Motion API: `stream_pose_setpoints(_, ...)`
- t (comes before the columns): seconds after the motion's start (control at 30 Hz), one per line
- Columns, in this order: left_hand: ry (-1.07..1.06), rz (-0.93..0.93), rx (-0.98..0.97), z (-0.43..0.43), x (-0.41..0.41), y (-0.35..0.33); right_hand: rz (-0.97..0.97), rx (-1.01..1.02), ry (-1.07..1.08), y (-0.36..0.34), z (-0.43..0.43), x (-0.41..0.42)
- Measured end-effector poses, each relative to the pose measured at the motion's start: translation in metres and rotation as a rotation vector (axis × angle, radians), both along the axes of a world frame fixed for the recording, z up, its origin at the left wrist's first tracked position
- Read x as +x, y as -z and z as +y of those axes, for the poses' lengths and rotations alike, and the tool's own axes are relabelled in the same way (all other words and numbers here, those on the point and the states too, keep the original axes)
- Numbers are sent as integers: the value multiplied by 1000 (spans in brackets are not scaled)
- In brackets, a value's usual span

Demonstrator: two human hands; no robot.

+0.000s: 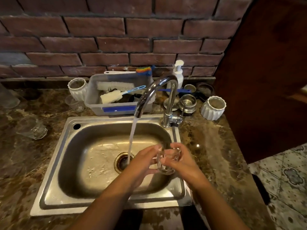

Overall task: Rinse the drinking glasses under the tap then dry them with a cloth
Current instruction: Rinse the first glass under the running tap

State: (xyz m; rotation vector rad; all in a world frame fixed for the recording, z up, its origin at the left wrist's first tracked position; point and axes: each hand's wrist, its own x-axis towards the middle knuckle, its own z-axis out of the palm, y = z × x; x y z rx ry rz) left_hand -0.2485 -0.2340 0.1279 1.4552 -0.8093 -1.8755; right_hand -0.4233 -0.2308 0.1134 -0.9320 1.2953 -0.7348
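clear faceted drinking glass (167,161) is held near upright at lower centre, over the steel sink (53,163), clasped between left hand (142,161) and right hand (185,161), fingers (166,162) curled round it. running water stream (132,140) falls just left of it, nearer the left hand.

A stainless steel sink (49,188) sat in the brown marble counter (209,140), a curved chrome tap (154,87) at its back right corner. Behind the sink stood a grey plastic tub (93,98), a white ribbed pot (78,91) to its left. A clear faceted glass (37,130) rested on the counter left of the sink. Over the basin's right side, the left hand (142,161) and right hand (181,161) held a clear drinking glass (167,161).
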Motion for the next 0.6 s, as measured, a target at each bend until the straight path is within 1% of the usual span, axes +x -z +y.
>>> stream_pose_setpoints(0.13, 22, -38, -11, -23, -31, -1, 109, -131, -20, 0, -24, -36)
stream_pose_setpoints(0.23, 46, -111, -52, -36, -56, 2, 227, -205, -29, 4, -38, -61)
stream_pose_setpoints(0.4, 112, -232, -181, -45, -82, 15, 267, -235, -20, 22, -55, -90)
stream_pose_setpoints(0.5, 225, -386, -311, -35, -81, 35, 297, -264, 14, 32, -65, -102)
stream_pose_setpoints(0.6, 410, -650, -439, -9, -68, 59, 304, -251, 44, 39, -78, -111)
